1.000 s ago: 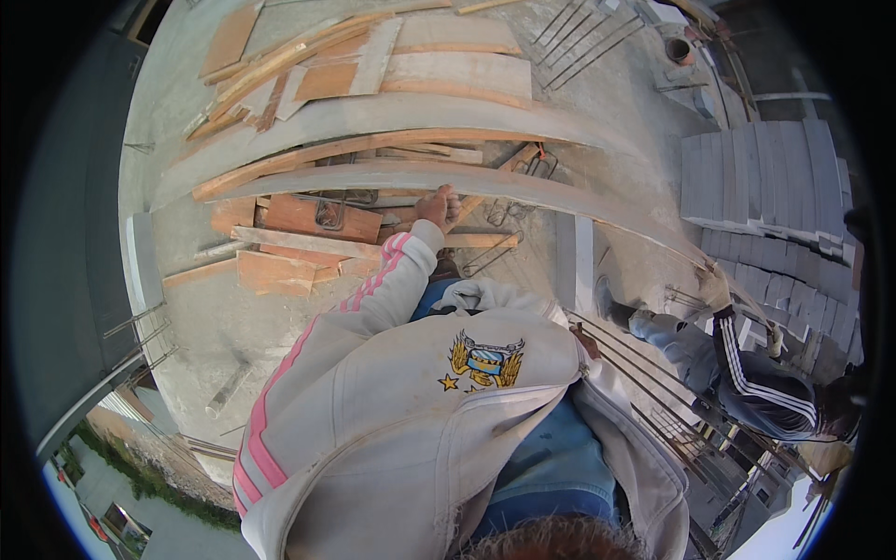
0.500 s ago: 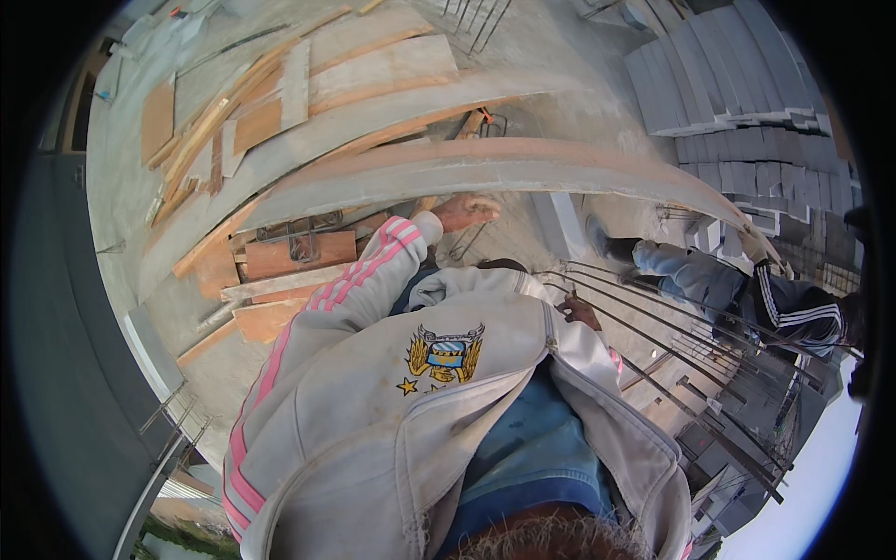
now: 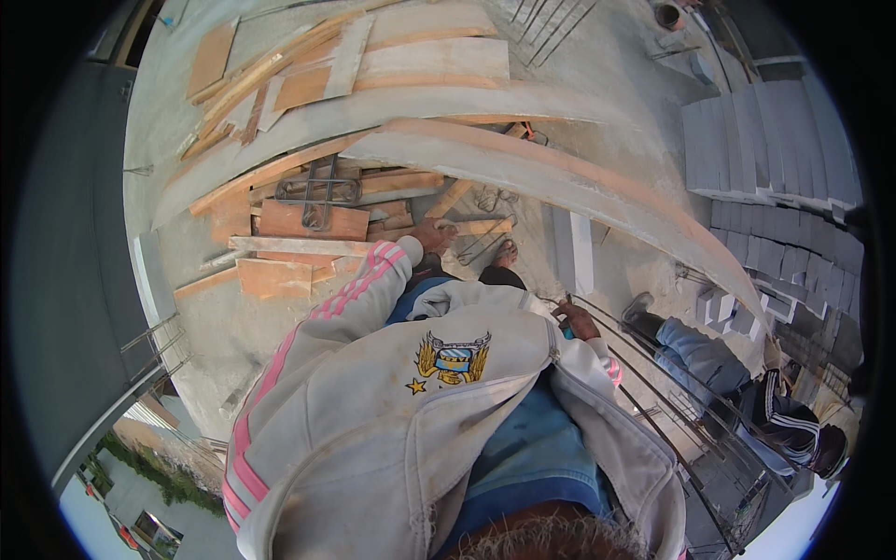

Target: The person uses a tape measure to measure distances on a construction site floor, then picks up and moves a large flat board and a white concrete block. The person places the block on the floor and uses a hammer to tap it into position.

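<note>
Concrete slab (image 3: 597, 84), grey and dusty, spreads under everything in the head view, high above a street seen at the lower left rim. Two long curved formwork boards (image 3: 523, 159) sweep across the slab, and serve as the landmark. Beyond them, toward the top left, lies a loose heap of planks (image 3: 308, 65). On the near side of the boards lie short offcuts of orange-brown timber (image 3: 313, 222), with a small welded steel frame (image 3: 317, 189) resting on top of them. The left hand (image 3: 431, 233), at the end of a grey sleeve with pink stripes, reaches down just below the boards and touches a short pale wooden piece (image 3: 481, 227) lying beside some bent wire loops; its grip looks curled on the end of that piece, though whether it is fully clamped cannot be told. The right hand (image 3: 579, 322) sits well nearer the body, below and right of the boards, its grip closed around a small dark tool (image 3: 566, 306) with a blue part, close to long steel rods (image 3: 653, 392) that run off to the lower right. A bare foot (image 3: 505, 253) shows just under the wooden piece. Right of the boards stand stacks of grey blocks (image 3: 775, 159), and below these another person (image 3: 747, 401) in dark striped clothing crouches.
</note>
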Tool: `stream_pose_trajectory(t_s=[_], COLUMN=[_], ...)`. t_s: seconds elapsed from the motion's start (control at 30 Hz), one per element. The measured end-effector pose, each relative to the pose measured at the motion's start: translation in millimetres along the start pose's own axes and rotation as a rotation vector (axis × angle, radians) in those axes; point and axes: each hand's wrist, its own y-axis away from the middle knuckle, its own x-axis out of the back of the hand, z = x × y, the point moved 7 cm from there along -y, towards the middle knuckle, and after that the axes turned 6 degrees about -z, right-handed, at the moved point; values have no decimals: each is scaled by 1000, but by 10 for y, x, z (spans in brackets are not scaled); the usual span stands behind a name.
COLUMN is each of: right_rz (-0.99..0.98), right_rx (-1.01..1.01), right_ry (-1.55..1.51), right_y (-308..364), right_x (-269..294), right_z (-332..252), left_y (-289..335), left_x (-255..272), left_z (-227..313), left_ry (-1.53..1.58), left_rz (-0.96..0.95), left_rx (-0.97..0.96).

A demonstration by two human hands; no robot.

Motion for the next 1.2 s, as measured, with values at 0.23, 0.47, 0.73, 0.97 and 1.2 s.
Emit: stream_pose_trajectory(t_s=[0.23, 0.47, 0.73, 0.97, 1.2], right_rz=[-130, -324, -298, -220, -236], right_rx=[-128, -281, -352, -724, -703], right_ry=[259, 290, 498, 281, 336], right_y=[-329, -609, -647, -407, 73], right_x=[432, 379, 435, 89, -248], right_z=[273, 1116, 1300, 1367, 1760], left_y=[-220, -950, -1657, -1996, -2443], left_x=[836, 1951, 2816, 3473, 4057], left_z=[-365, -257, -793, -1482, -1582], left_ry=[121, 134, 881, 1118, 1206], left_rz=[526, 648, 913, 934, 871], left_rx=[240, 205, 137, 73, -135])
